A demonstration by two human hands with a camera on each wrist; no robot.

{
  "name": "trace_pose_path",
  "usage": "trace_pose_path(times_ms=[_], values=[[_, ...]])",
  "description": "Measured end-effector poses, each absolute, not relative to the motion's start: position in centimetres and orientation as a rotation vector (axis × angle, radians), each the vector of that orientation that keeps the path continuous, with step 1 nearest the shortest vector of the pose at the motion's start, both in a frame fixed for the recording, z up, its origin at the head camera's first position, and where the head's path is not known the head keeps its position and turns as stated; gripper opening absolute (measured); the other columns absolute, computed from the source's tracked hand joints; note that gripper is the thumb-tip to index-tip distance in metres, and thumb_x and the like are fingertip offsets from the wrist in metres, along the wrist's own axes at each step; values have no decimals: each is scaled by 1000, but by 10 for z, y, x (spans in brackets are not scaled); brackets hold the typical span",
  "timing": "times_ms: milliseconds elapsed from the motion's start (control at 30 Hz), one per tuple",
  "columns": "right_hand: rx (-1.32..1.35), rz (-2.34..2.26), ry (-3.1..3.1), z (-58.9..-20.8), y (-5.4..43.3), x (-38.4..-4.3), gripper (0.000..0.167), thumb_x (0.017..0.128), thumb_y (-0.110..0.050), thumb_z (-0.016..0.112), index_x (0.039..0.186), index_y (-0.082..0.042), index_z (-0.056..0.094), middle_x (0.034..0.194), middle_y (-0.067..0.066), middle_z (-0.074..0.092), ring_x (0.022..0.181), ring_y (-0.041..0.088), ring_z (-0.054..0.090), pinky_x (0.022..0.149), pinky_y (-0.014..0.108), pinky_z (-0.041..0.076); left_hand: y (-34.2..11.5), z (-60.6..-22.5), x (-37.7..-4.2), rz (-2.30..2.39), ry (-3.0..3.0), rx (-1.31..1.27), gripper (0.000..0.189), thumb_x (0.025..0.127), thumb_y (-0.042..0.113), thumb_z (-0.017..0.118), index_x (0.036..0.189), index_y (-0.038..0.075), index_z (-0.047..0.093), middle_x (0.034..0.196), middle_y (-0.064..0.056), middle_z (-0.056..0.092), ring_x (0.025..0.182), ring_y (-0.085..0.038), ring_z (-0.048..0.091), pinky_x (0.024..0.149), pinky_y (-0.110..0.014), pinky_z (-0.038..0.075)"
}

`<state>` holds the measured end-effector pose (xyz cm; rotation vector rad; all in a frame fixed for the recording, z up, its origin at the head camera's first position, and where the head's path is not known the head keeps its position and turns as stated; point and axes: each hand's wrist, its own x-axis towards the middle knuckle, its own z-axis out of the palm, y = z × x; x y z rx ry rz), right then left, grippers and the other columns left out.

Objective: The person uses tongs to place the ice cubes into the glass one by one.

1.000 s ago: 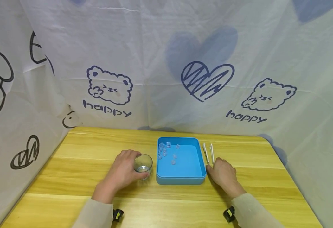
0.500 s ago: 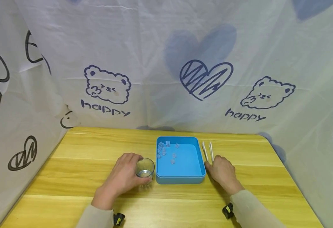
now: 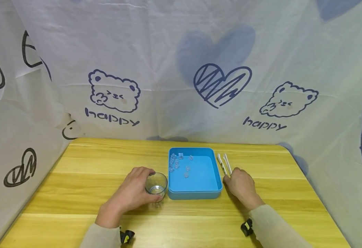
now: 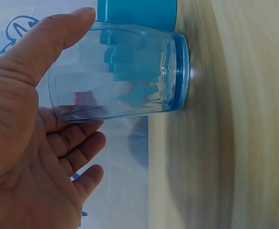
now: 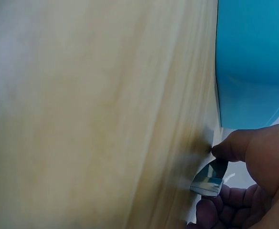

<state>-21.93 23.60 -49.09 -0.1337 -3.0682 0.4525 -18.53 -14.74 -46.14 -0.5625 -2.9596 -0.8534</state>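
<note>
My left hand (image 3: 135, 188) grips a clear drinking glass (image 3: 156, 184), which stands upright on the table just left of the blue tray. In the left wrist view, the thumb lies along one side of the glass (image 4: 125, 71) and fingers reach round the other. To the right of the tray, my right hand (image 3: 240, 184) pinches a pair of metal tongs (image 3: 221, 163), whose two arms point away toward the back. The bent end of the tongs (image 5: 210, 179) shows between thumb and fingers in the right wrist view. Several small clear cubes (image 3: 176, 162) lie in the tray, mostly along its left side.
The shallow square blue tray (image 3: 194, 195) sits mid-table between both hands. Wood-grain boards form the tabletop (image 3: 181, 224). A printed cloth (image 3: 168, 69) hangs behind the table and along its sides.
My left hand has brought the glass a little nearer the tray and toward me. The tongs' arms have come slightly closer together in my right hand. The head view has shifted slightly.
</note>
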Motion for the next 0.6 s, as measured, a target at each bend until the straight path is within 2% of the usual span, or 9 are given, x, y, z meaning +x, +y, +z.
trace_pose_path(times_ms=[300, 600], values=[[-111, 482, -3046, -489, 240, -218, 27, 97, -21, 60, 83, 1, 55, 72, 12, 54, 62, 26, 52, 54, 46, 47, -148, -460, -185, -887, -2973, -544, 84, 74, 47, 95, 138, 5, 61, 139, -11, 61, 136, -34, 50, 116, -56, 43], [-179, 508, -3010, -480, 256, -209, 29, 100, -24, 51, 91, 4, 49, 67, 12, 54, 56, 27, 52, 48, 45, 44, -149, -461, -185, -900, -2983, -542, 84, 74, 46, 95, 139, 6, 60, 139, -11, 61, 137, -33, 50, 116, -54, 44]])
